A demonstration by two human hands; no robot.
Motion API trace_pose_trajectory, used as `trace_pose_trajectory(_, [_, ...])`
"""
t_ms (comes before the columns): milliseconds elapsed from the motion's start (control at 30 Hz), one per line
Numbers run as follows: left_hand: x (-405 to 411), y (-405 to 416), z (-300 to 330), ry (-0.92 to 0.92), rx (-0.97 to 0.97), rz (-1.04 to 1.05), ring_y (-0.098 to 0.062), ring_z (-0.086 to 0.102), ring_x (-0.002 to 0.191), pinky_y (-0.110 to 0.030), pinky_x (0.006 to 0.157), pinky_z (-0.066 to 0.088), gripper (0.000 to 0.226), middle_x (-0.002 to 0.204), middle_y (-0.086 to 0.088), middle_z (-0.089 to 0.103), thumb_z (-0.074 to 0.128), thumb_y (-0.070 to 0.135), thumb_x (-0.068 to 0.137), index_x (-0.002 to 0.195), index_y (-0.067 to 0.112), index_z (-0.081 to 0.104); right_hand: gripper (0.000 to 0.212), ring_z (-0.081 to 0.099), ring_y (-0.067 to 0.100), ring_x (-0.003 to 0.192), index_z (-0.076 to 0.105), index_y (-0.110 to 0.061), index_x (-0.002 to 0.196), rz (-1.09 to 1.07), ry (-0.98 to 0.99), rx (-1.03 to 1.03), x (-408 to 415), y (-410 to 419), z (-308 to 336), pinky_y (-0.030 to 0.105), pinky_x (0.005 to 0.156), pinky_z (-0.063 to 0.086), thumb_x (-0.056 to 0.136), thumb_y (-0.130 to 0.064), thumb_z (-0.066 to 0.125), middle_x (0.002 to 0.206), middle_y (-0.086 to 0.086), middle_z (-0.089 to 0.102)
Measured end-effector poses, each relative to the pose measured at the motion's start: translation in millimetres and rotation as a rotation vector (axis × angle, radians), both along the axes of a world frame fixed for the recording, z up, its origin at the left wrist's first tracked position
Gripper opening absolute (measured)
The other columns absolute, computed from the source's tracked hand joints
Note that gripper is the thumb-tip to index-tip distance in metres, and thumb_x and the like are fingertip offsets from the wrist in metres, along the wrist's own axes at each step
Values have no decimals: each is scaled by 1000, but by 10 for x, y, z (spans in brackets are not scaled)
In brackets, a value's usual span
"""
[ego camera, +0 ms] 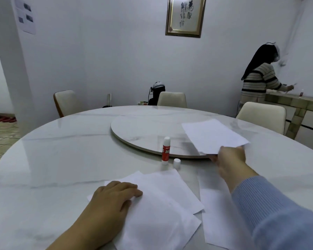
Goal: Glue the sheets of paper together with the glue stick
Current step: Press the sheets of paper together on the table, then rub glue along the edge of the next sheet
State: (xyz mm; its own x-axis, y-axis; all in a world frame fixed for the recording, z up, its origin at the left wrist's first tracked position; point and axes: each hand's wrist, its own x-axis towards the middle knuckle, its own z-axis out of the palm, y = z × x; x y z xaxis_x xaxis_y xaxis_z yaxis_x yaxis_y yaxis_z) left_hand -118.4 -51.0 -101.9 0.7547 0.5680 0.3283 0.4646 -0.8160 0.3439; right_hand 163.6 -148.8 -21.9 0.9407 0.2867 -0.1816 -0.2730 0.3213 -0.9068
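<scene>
**One hand on the stacked sheets, the other holding a sheet near the turntable**

The left hand [114, 197] lies flat, palm down, on the overlapping sheets [163, 201] at the near edge of the round marble table [61, 156]. Its fingers are together and it grips nothing; it only presses the paper. The right hand [230, 160], in a blue sleeve [271, 210], reaches forward and pinches the near edge of a single sheet [213, 136], which lies over the rim of the turntable [139, 127]. Another sheet [222, 219] lies on the table under the right forearm. The glue stick [166, 150] stands upright between the two hands, well apart from both, just beside the turntable rim. Its white cap [177, 163] stands just beside it, to the right.
</scene>
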Motion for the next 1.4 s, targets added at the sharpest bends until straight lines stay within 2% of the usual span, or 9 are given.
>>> trace_pose_trajectory(167, [-23, 0, 25, -75, -18, 45, 9, 35, 129, -9, 98, 22, 45, 134, 31, 45, 26, 39, 89, 121, 42, 57, 45, 51, 35, 124, 40, 1, 137, 155, 30, -199, 80, 128, -103, 38, 86, 50, 93, 11, 41, 140, 20, 47])
trace_pose_trajectory(400, [-4, -49, 84, -68, -64, 44, 7, 35, 130, 6, 85, 19, 32, 137, 28, 45, 36, 37, 96, 122, 37, 54, 27, 52, 29, 83, 46, -1, 113, 225, -66, -630, 38, -2, 28, 35, 86, 49, 88, -1, 56, 81, 12, 45])
trace_pose_trajectory(567, [-7, -97, 104, -38, -79, 29, 4, 33, 132, -6, 99, 21, 44, 137, 31, 40, 35, 54, 87, 127, 41, 47, 63, 49, 33, 108, 46, -8, 133, 154, -474, -945, -204, 148, 168, 33, 82, 43, 79, -28, 72, 139, 17, 36])
trace_pose_trajectory(767, [-4, -101, 123, 66, -145, 58, 4, 14, 141, -22, 116, 3, 48, 151, 26, 24, 41, 51, 91, 138, 42, 35, 63, 38, 28, 121, 60, -15, 118, 385, -845, -1095, -567, 669, -90, 33, 94, 41, 71, -56, 71, 128, 10, 36])
trace_pose_trajectory(1000, [0, -87, 133, 169, -147, 47, 2, 8, 144, -29, 120, -4, 49, 155, 22, 19, 36, 47, 94, 142, 40, 28, 37, 46, 29, 111, 64, -9, 109, 232, -1113, -967, -636, 844, -222, 37, 90, 42, 89, -39, 59, 116, 10, 54])
trace_pose_trajectory(1100, [28, -56, 215, 225, -155, 49, -2, 22, 141, -34, 121, 0, 46, 152, 19, 27, 39, 42, 94, 139, 37, 34, 17, 51, 24, 90, 55, -9, 99, 385, -1179, -632, -720, 687, -39, 28, 69, 41, 95, -23, 47, 99, 6, 56])
trace_pose_trajectory(1200, [178, -9, 307, 160, -164, 103, -13, 32, 136, -33, 117, 20, 45, 150, 12, 32, 39, 39, 95, 139, 29, 37, 23, 48, 17, 84, 52, -20, 118, 556, -1272, -644, -770, 535, 104, 21, 66, 38, 96, -23, 49, 103, 2, 49])
trace_pose_trajectory(1267, [325, -10, 300, 160, -133, 151, -16, 20, 143, -34, 117, 17, 51, 157, 5, 22, 32, 39, 97, 145, 22, 28, 38, 53, 17, 85, 53, -22, 127, 594, -1238, -692, -811, 480, 96, 23, 71, 42, 90, -28, 61, 105, 2, 54])
trace_pose_trajectory(1400, [473, -12, 106, 334, -128, 197, -15, -9, 148, -43, 120, -2, 60, 161, 4, -6, 19, 42, 98, 151, 19, 3, 25, 53, 11, 67, 70, -17, 96, 527, -1027, -580, -916, 471, -116, 21, 61, 42, 76, -28, 77, 83, -1, 62])
